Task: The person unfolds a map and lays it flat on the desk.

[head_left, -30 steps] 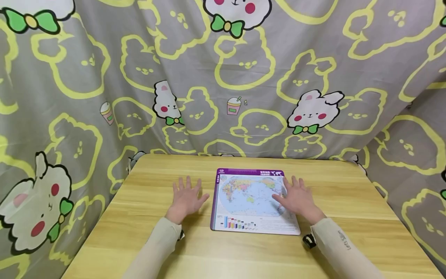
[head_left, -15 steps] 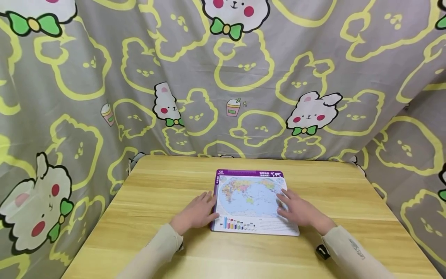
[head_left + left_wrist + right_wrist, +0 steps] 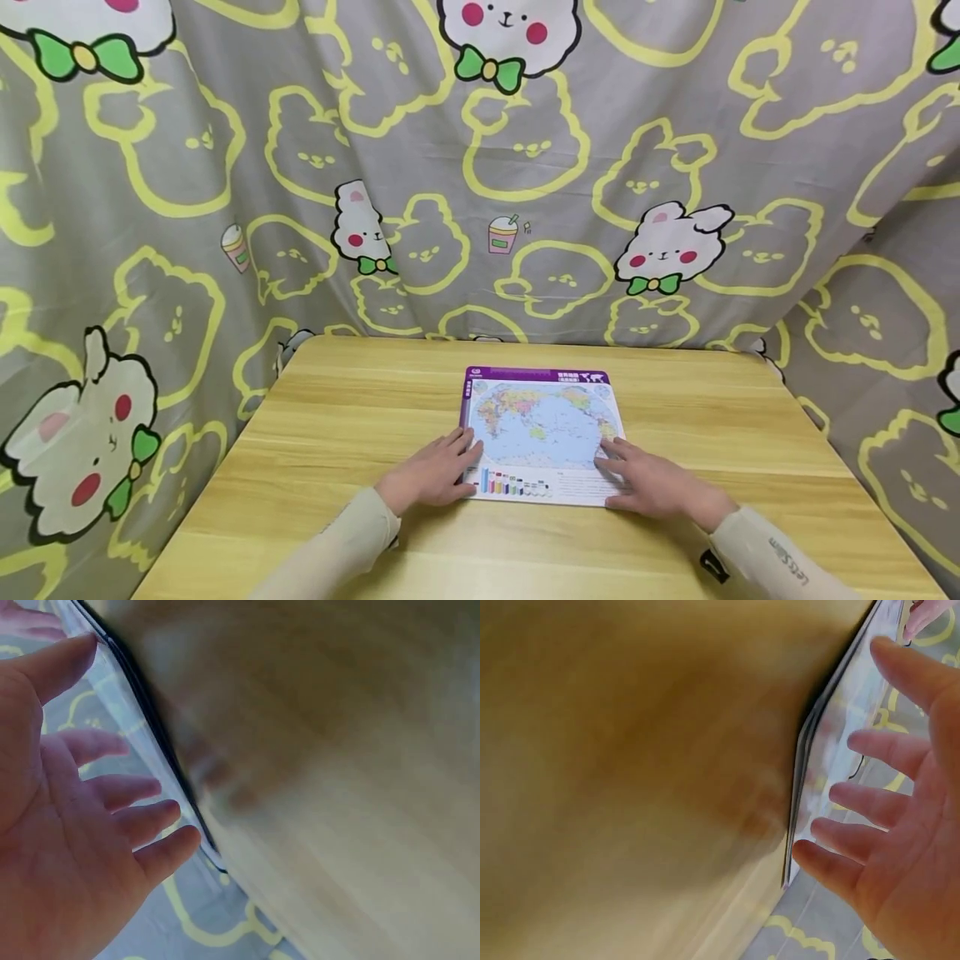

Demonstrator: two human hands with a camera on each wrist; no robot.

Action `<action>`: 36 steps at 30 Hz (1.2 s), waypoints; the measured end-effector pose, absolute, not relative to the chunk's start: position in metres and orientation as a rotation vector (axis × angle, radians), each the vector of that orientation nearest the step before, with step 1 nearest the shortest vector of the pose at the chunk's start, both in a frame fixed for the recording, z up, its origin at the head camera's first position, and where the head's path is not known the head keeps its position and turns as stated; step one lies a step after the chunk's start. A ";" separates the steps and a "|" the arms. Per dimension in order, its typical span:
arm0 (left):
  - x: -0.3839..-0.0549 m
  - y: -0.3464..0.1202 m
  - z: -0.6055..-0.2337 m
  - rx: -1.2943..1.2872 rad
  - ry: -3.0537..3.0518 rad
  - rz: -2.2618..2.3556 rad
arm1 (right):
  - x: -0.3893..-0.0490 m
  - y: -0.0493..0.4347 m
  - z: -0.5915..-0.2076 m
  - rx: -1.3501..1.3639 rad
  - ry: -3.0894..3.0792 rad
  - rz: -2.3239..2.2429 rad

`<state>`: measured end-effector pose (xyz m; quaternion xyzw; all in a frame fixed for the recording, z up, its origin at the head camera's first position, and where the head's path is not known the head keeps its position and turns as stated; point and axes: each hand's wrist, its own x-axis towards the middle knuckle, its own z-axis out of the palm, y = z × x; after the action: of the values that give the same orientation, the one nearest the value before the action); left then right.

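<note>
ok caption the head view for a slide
Left hand and right hand at opposite sides of a map on a table.

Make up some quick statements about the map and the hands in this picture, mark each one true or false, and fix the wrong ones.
1. The map board lies on the wooden table. True.
2. The left hand is at the map board's left side, and the right hand at its right. True.
3. Both hands are balled into fists. False: both are open.
4. The map board's far edge is plain white. False: a purple band runs along it.
5. The curtain behind the table is plain. False: the curtain has printed animal figures.
</note>
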<state>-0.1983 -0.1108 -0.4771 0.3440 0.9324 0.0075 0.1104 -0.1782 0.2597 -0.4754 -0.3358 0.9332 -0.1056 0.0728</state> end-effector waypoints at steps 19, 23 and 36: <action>-0.200 -0.111 -0.479 1.045 2.720 -0.036 | -0.173 0.260 -0.479 -1.029 2.803 -0.291; -0.198 -0.109 -0.479 1.063 2.734 -0.090 | -0.176 0.261 -0.478 -1.034 2.811 -0.287; -0.191 -0.105 -0.478 1.072 2.745 -0.135 | -0.182 0.263 -0.478 -1.054 2.788 -0.326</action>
<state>-0.1911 -0.1051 -0.4784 0.3616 0.9263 -0.0456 0.0956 -0.1821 0.2628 -0.4778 -0.3506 0.9274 -0.1085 0.0716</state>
